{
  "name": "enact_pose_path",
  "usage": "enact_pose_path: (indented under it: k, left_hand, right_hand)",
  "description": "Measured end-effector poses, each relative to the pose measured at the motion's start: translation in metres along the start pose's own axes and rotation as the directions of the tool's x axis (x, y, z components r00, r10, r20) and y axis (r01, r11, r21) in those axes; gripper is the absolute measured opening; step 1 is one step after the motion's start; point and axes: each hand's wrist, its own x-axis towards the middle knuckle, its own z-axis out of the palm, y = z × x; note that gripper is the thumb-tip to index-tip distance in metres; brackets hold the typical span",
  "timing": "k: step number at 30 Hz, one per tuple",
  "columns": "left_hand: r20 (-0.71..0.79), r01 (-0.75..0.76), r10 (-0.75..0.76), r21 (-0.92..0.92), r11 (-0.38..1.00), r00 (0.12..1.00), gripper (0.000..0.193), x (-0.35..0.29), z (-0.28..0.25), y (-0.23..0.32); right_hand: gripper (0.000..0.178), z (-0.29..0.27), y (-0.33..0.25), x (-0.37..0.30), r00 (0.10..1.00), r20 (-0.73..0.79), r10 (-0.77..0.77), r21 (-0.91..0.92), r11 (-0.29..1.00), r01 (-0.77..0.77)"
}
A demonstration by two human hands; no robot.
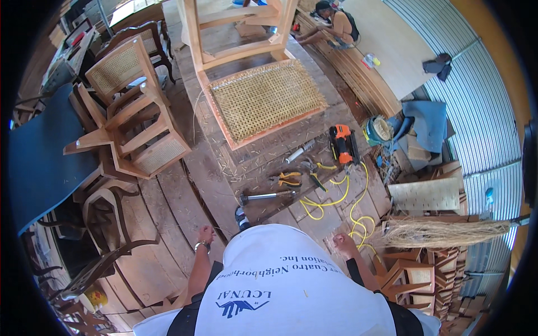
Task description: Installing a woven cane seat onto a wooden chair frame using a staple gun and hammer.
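I stand on a wooden plank floor, looking down over my white shirt. My left hand [205, 234] hangs at my side in a loose fist with a bracelet on the wrist, holding nothing. My right hand [343, 243] is also curled into a fist, empty, just above a coiled yellow hose [330, 196]. Ahead on the floor lie a hammer [263, 196], yellow-handled pliers [289, 178] and an orange nail gun [342, 143]. Beyond them a wooden chair frame with a woven cane seat panel [263, 99] lies on the planks.
Cane-backed wooden chairs [129, 112] are stacked at the left beside a dark blue panel [39, 151]. A bundle of straw fibre [443, 232] and more chair frames sit at the right. Another person [336, 25] sits at the far end by a plywood sheet [386, 45].
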Motion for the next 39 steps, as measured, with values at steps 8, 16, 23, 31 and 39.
enact_pose_path:
  k: [8,16,23,31,39]
  left_hand:
    - [0.103,0.112,-0.158,0.355,0.928,0.982,0.037,-0.049,0.012,-0.055]
    - [0.014,0.076,-0.092,0.448,0.891,0.996,0.036,-0.073,0.012,-0.040]
    - [0.051,-0.183,0.177,0.392,0.901,0.983,0.037,-0.128,0.037,0.038]
    - [0.172,-0.098,-0.040,0.724,0.683,0.984,0.040,-0.092,-0.023,0.005]
    - [0.258,-0.232,0.049,0.752,0.617,0.965,0.035,-0.036,-0.028,0.082]
  right_hand:
    - [0.020,0.018,0.027,-0.077,0.955,0.085,0.285,0.210,0.932,-0.296]
    - [0.008,0.050,0.150,-0.130,0.881,0.229,0.413,0.294,0.834,-0.467]
    - [0.017,0.057,0.189,-0.110,0.818,0.241,0.522,0.394,0.718,-0.574]
    - [0.017,0.084,0.123,-0.042,0.933,-0.097,0.347,0.521,0.816,-0.250]
    - [0.043,0.131,-0.128,-0.010,0.861,-0.410,-0.302,-0.100,0.953,0.286]
